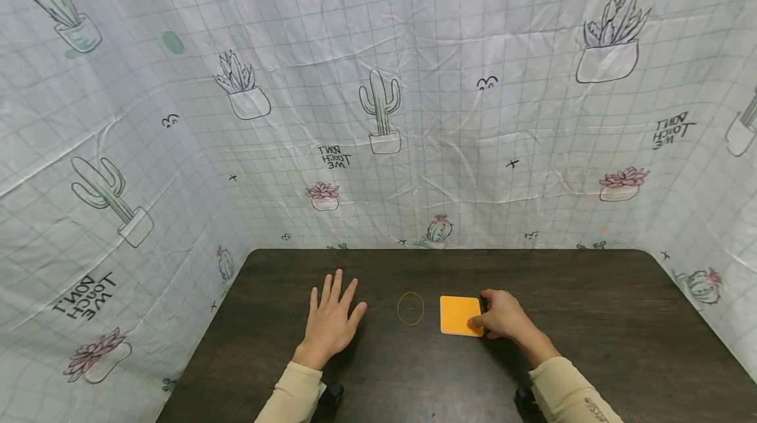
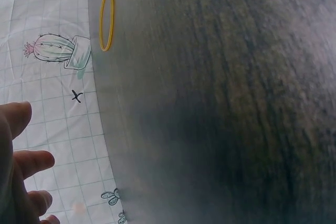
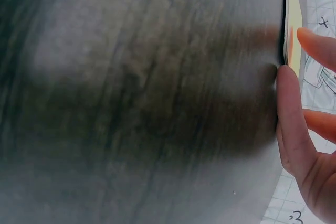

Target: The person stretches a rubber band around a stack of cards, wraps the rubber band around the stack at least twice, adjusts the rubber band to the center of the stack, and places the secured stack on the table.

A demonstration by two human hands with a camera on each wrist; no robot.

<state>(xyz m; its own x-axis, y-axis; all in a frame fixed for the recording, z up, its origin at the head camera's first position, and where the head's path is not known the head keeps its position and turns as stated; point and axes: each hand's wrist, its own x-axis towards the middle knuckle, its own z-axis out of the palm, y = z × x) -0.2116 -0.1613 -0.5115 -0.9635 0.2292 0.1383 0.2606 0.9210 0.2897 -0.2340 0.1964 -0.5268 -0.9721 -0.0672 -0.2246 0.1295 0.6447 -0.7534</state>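
Observation:
An orange square card (image 1: 458, 315) with rounded corners lies on the dark table, its thin edge showing in the right wrist view. My right hand (image 1: 501, 314) pinches it at its right side. One fingertip rests on top, while the thumb (image 3: 294, 114) meets the edge. To the card's left is a thin yellow rubber band (image 1: 411, 309), a round loop that also shows in the left wrist view. Farther left, my left hand (image 1: 331, 324) spreads its fingers over the table, palm down, holding nothing.
The dark wooden table (image 1: 414, 383) has rounded far corners. Behind it and along both sides hangs a white grid-patterned curtain (image 1: 378, 186) printed with cacti. Dark wrist bands sit by both sleeves (image 1: 296, 390).

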